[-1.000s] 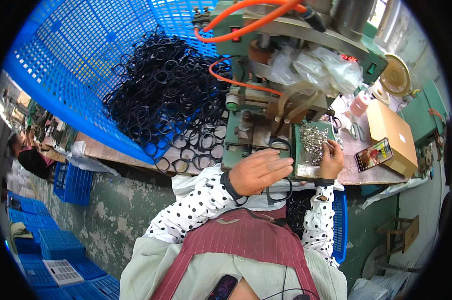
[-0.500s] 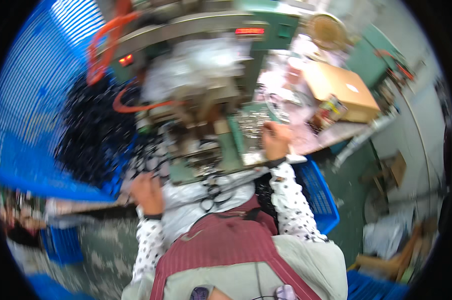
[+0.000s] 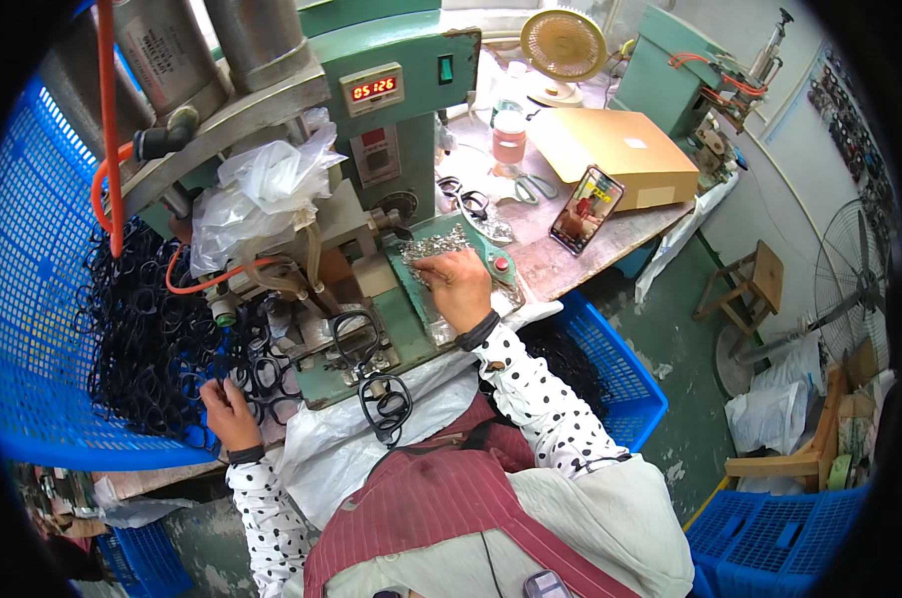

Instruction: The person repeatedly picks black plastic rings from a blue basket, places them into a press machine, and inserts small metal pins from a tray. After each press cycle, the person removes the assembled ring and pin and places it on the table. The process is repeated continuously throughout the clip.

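My left hand (image 3: 227, 411) reaches into a heap of black elastic loops (image 3: 147, 329) lying in a blue plastic crate (image 3: 32, 299), fingers closed among the loops. My right hand (image 3: 458, 284) rests on a green tray (image 3: 421, 299) of small shiny metal pieces (image 3: 433, 244), fingertips pinching in the pile. Between the hands stands a green press machine (image 3: 371, 130) with a red digit display. Several black loops (image 3: 381, 399) hang off the machine's front edge over a white sheet on my lap.
An orange hose (image 3: 107, 130) runs down the machine's left side. On the bench to the right lie a cardboard box (image 3: 625, 154), a propped phone (image 3: 588, 209), scissors (image 3: 531, 184) and a small fan (image 3: 564, 45). A blue crate (image 3: 620, 379) sits beside my right arm; stools and a floor fan stand further right.
The view has swung right and steadied. My left hand moved from the machine's front out to the loop heap in the crate. My right hand stays on the tray of metal pieces.
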### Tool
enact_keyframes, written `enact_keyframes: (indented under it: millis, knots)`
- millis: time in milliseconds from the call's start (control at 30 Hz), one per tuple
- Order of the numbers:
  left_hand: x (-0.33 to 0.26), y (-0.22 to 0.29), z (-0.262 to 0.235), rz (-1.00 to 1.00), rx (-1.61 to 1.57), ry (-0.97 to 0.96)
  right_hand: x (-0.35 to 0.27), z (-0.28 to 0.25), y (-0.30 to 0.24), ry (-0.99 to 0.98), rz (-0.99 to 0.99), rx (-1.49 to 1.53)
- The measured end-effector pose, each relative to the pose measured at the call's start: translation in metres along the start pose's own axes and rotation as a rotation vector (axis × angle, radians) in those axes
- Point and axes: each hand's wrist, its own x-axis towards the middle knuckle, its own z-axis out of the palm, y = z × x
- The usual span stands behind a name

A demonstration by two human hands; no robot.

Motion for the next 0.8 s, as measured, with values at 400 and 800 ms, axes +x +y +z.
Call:
enact_keyframes:
  millis: [400, 800]
  knots:
    - [-0.014, 0.157, 0.033, 1.050, -0.173, -0.217, 0.010, -0.019, -0.102, -0.232, 0.226, 0.481]
    - [-0.025, 0.144, 0.034, 1.109, -0.314, -0.292, 0.014, 0.018, -0.113, -0.229, 0.384, 0.828]
